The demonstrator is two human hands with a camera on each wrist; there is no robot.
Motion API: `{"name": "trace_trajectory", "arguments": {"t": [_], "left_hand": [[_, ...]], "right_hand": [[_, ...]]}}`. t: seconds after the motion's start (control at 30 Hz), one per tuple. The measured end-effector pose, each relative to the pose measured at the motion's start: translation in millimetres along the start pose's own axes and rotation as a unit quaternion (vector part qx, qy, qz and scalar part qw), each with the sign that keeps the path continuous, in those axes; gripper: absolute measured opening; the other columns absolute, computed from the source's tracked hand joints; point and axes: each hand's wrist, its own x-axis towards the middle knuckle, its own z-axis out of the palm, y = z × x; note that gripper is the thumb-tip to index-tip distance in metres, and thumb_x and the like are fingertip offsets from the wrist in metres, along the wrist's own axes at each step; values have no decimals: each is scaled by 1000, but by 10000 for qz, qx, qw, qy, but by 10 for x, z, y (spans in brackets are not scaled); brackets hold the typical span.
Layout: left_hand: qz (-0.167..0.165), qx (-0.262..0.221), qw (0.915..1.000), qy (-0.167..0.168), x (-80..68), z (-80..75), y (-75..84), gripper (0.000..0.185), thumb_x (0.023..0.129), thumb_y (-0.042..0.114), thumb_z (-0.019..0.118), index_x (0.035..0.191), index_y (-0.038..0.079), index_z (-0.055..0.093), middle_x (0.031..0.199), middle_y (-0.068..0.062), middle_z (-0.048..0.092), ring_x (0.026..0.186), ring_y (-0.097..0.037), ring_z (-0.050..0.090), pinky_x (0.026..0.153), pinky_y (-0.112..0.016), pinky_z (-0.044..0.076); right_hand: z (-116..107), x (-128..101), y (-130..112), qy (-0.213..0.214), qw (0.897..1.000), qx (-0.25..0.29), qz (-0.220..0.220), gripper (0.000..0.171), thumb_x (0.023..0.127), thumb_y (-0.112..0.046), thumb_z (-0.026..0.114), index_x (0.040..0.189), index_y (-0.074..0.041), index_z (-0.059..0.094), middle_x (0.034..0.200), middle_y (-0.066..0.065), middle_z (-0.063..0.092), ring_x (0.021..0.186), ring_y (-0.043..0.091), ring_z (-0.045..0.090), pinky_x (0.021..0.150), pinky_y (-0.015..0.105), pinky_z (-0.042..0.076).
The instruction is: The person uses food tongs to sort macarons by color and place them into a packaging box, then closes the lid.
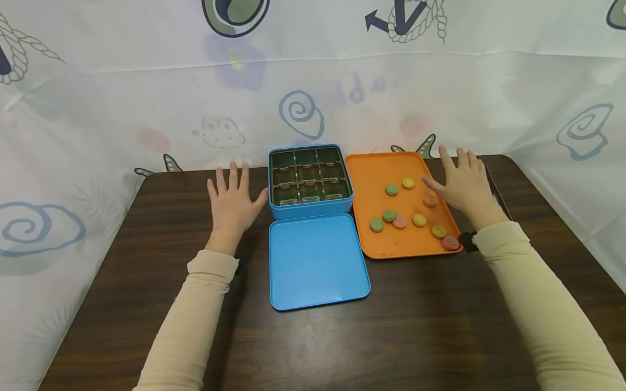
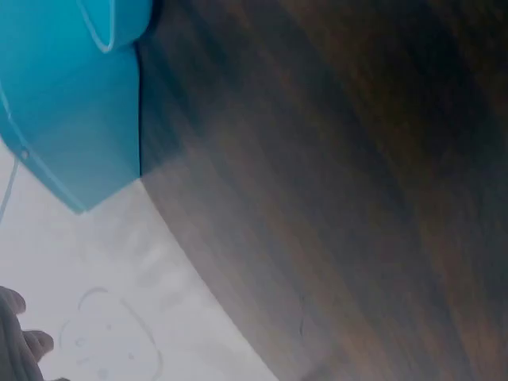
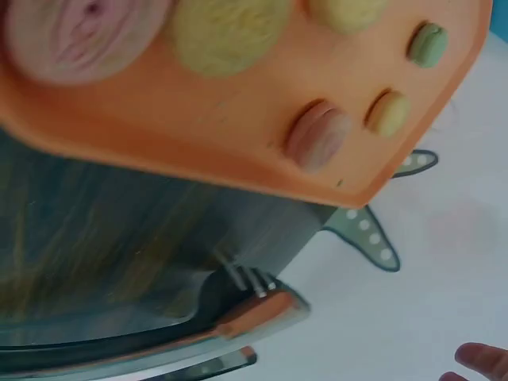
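Note:
My left hand [image 1: 232,206] is spread with straight fingers, its thumb beside the left wall of a blue square tin [image 1: 313,210]; whether they touch I cannot tell. Inside the tin sits a brownish plastic insert [image 1: 308,174] with several bare compartments. The blue lid [image 1: 318,260] lies flat in front of it. To the right is an orange tray [image 1: 374,171] bearing green macarons [image 1: 391,189], yellow macarons [image 1: 419,220] and pink macarons [image 1: 450,243]. Over the tray's right edge my right hand [image 1: 464,187] is held with fingers apart, holding nothing.
Partly hidden by the right hand, a dark tray [image 3: 190,341] with a fork [image 3: 246,278] lies right of the orange tray. A dark wooden table [image 1: 313,347] carries everything. Behind it hangs a printed white cloth [image 1: 176,103].

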Motion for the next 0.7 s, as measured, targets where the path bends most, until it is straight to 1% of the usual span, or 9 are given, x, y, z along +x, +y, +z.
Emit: {"name": "trace_trajectory", "arguments": {"t": [0.13, 0.3, 0.47, 0.7], "left_hand": [[266, -140, 9995, -116, 13, 70, 60, 78, 99, 56, 33, 156, 16, -1, 163, -13, -3, 148, -42, -7, 115, -63, -3], [523, -209, 9979, -307, 42, 149, 143, 77, 99, 57, 32, 156, 16, 1, 163, -10, -1, 148, -40, -5, 116, -62, -2], [557, -308, 9964, -561, 47, 203, 202, 80, 98, 59, 30, 156, 15, -3, 163, -9, -2, 149, -38, -6, 115, -63, -2], [638, -233, 9952, -706, 64, 262, 245, 81, 98, 59, 30, 155, 13, -2, 163, -8, -1, 149, -38, -2, 116, -62, 0]], "right_hand": [[42, -42, 124, -22, 10000, 76, 46, 86, 94, -46, 54, 155, -6, 8, 149, 40, 14, 137, 59, 11, 111, 67, 11], [107, -113, 303, -122, 9997, 116, 153, 87, 93, -36, 59, 154, -5, 6, 148, 43, 11, 135, 61, 10, 110, 68, 12], [157, -177, 429, -187, 9994, 96, 287, 86, 93, -32, 59, 154, -2, 6, 146, 45, 12, 134, 62, 12, 110, 68, 13], [245, -265, 574, -241, 9984, 105, 508, 85, 92, -28, 60, 153, -1, 7, 144, 46, 14, 132, 62, 15, 108, 68, 16]]}}
